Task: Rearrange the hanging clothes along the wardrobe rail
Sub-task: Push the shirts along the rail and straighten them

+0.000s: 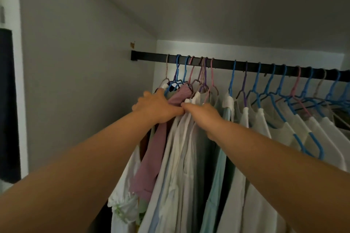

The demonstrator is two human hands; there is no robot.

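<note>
A black wardrobe rail [223, 63] runs from the left wall to the right edge, carrying several blue, pink and purple hangers. A tight bunch of clothes hangs at its left end: a mauve garment [151, 157] and several white and pale shirts [181, 157]. My left hand [157, 107] lies on the shoulders of the mauve garment and its neighbours, fingers curled over them. My right hand [203, 116] is closed on the shoulder of a grey-green garment [206, 166] just to the right. The two hands touch. More white shirts [284, 128] hang spaced out on the right.
The grey wardrobe side wall [85, 81] stands close on the left, with the rail's bracket [134, 56] fixed to it. A shelf or ceiling panel [227, 5] slopes overhead. A gap on the rail [224, 63] separates the left bunch from the right-hand hangers.
</note>
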